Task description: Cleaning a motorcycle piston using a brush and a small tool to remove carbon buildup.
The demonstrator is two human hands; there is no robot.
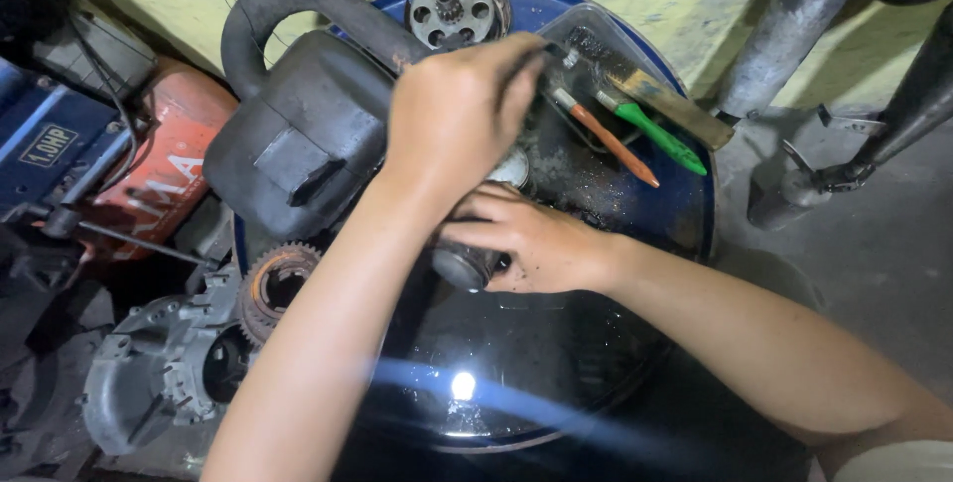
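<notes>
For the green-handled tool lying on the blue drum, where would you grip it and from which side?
Grip the green-handled tool by its green handle, likely coming from the right and above. The handle end points lower right and lies bare, while its working end is tucked under the left hand, and an orange-handled tool lies close along its left side.

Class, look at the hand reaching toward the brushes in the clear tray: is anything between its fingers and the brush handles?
Nothing visible. The left hand already has its fingertips at the dark end of the brushes lying in the clear tray. The right hand grips a small metal cylinder below, clear of that reach.
</notes>
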